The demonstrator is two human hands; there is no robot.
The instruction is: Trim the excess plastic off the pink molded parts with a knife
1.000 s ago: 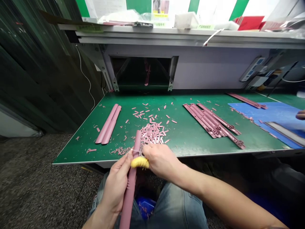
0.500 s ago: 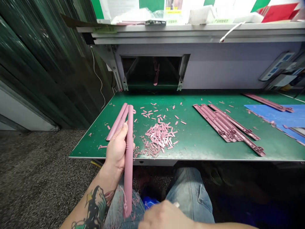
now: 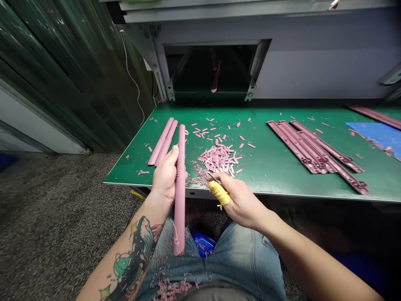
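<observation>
Head view: left hand (image 3: 165,177) clamps a pink strip (image 3: 180,209); right hand (image 3: 242,198) clamps a yellow-wrapped knife (image 3: 219,194), blade mostly hidden.

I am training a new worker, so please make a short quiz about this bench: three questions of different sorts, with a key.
1. True or false: the left hand grips the long pink strip.
2. What does the right hand hold?
A) a small knife with a yellow-wrapped handle
B) a hammer
C) a screwdriver
3. On which side of the pile of pink offcuts do the notched pink rails lie, left or right?

Key: 1 true; 2 A; 3 right.
</observation>
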